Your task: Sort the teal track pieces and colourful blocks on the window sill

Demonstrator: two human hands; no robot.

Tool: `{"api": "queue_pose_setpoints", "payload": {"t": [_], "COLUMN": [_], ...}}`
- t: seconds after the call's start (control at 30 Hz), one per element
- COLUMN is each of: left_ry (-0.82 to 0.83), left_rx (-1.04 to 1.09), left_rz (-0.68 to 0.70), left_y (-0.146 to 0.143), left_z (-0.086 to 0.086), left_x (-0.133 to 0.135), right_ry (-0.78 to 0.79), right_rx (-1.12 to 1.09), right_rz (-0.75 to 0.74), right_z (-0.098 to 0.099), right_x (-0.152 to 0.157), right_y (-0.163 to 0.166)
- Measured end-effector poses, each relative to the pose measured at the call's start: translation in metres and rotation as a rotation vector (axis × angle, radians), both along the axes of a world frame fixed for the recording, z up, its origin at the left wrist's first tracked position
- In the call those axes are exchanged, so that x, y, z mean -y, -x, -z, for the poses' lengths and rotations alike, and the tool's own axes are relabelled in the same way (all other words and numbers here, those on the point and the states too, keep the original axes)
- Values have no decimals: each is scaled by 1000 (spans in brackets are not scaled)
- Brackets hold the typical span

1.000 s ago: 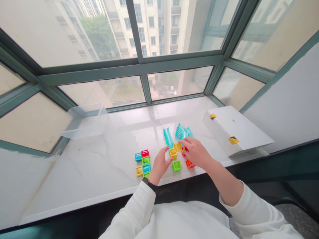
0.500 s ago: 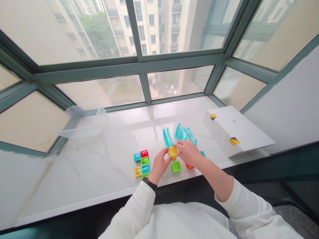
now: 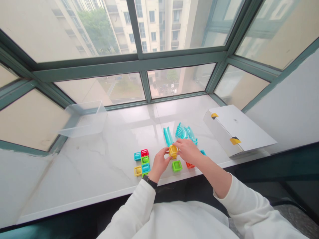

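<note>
A yellow toy block [image 3: 173, 151] is held between both hands, just beyond a green block [image 3: 176, 165] on the white sill. My left hand [image 3: 160, 163] pinches its left side with thumb and fingers. From the right, my right hand [image 3: 187, 151] grips the same block, its fingers closed near the top edge. Partly hidden under my right forearm lie an orange-red block [image 3: 190, 165] and a blue block [image 3: 203, 152]. Translucent turquoise track pieces, one straight [image 3: 167, 135] and one curved [image 3: 181, 130], lie beyond my hands.
Left of my hands sits a cluster of several coloured blocks, among them a red one [image 3: 144, 152]. A clear plastic bin [image 3: 86, 124] stands at the back left. On the right is a white box [image 3: 243, 131] with yellow-black tape. The sill's front edge [image 3: 99, 196] runs close to me.
Both hands keep hold of the yellow block with almost the same grip. The whole view has shifted very slightly; the other pieces stay in place.
</note>
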State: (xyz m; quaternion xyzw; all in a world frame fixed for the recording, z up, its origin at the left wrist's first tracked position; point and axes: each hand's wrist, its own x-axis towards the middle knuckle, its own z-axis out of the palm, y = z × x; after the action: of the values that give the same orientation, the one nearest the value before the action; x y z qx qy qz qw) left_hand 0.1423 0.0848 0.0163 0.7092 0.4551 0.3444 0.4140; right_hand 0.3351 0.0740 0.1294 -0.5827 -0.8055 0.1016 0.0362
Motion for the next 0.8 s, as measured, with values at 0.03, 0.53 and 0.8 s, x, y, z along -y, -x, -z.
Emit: {"api": "queue_pose_setpoints", "payload": {"t": [0.03, 0.53, 0.8], "left_ry": [2, 22, 29], "left_rx": [1, 20, 17], "left_rz": [0, 15, -2], "left_y": [0, 2, 1], "left_z": [0, -2, -1], "left_x": [0, 1, 1], "right_ry": [3, 35, 50], "right_rx": [3, 6, 15], "right_rz": [-1, -10, -7], "right_z": [1, 10, 10], "right_x": [0, -5, -5], "right_y": [0, 1, 1]}}
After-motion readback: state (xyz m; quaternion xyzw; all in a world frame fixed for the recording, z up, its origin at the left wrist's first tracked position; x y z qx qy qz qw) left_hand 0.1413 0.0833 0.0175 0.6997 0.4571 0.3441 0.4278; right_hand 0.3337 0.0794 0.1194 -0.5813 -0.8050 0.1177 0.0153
